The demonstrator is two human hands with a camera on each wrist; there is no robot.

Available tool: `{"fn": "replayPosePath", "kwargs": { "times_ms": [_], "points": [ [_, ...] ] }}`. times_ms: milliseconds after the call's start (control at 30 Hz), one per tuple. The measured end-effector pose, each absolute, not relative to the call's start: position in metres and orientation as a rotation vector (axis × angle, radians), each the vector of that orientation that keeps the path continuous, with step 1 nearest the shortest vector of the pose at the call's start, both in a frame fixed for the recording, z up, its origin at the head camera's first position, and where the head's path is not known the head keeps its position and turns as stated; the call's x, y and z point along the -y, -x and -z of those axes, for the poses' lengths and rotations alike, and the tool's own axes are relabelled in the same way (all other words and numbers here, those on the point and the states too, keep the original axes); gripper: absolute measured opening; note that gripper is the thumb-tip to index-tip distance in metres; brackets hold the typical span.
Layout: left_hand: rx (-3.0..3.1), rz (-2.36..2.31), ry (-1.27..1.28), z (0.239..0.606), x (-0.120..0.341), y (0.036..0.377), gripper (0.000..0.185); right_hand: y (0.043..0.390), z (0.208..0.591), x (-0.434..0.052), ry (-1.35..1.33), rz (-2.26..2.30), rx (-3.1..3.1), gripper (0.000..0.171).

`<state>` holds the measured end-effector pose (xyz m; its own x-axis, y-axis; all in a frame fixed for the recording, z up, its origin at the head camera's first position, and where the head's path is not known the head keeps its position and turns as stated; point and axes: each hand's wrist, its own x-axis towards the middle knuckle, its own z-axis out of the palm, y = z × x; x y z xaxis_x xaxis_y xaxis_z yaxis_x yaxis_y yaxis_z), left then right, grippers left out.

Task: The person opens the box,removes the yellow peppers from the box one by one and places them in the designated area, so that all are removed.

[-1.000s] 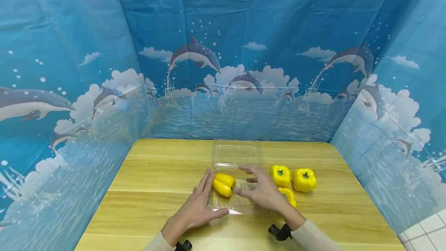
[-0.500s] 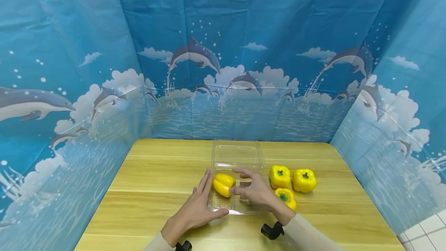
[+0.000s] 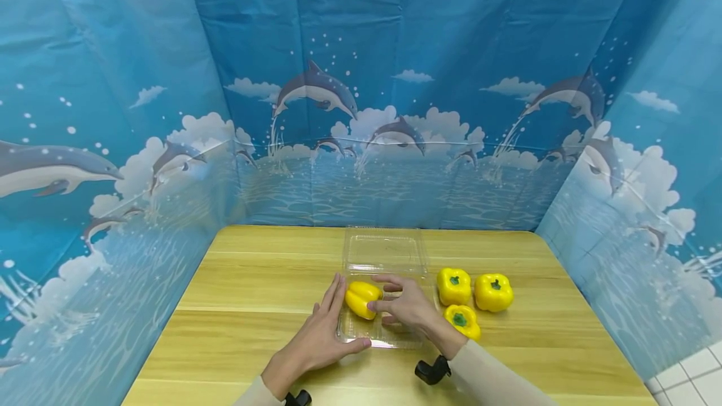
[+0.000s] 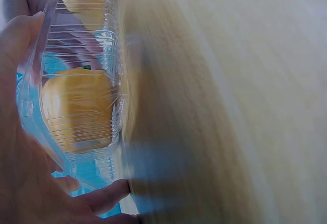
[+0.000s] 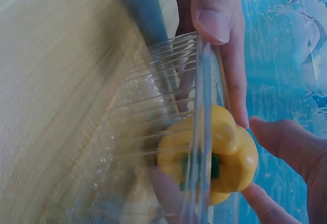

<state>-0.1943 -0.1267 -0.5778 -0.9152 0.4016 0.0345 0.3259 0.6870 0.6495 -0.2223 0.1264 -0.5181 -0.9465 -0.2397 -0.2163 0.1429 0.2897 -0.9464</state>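
A yellow bell pepper (image 3: 361, 299) lies on its side in the left part of a clear plastic clamshell box (image 3: 375, 341), whose lid (image 3: 383, 249) is folded back flat. My left hand (image 3: 316, 337) rests along the box's left wall, fingers extended, thumb at the front edge. From the right, my right hand (image 3: 408, 307) reaches into the box with fingers and thumb spread, the thumb tip at the pepper's near right side. In the right wrist view the pepper's green stem (image 5: 214, 166) shows, partly behind the clear wall, with fingertips right at the fruit.
Three more yellow peppers stand right of the box: one front (image 3: 462, 323), one behind it (image 3: 454, 287), one farther right (image 3: 493, 293). The wooden table (image 3: 237, 306) is bounded by a dolphin-print curtain (image 3: 361, 180) at the back and sides.
My right hand has moved left and inward, bringing its thumb to the pepper in the box and uncovering the front loose pepper. My left hand and the box have stayed put.
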Motion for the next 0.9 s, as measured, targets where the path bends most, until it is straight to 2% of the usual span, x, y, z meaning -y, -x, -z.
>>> {"fn": "replayPosePath", "kwargs": {
  "times_ms": [900],
  "points": [
    [-2.765,-1.039,-0.591,0.577,0.126,0.193,0.138,0.226,0.526,-0.114,-0.001,1.704,-2.302,0.057]
  ]
}}
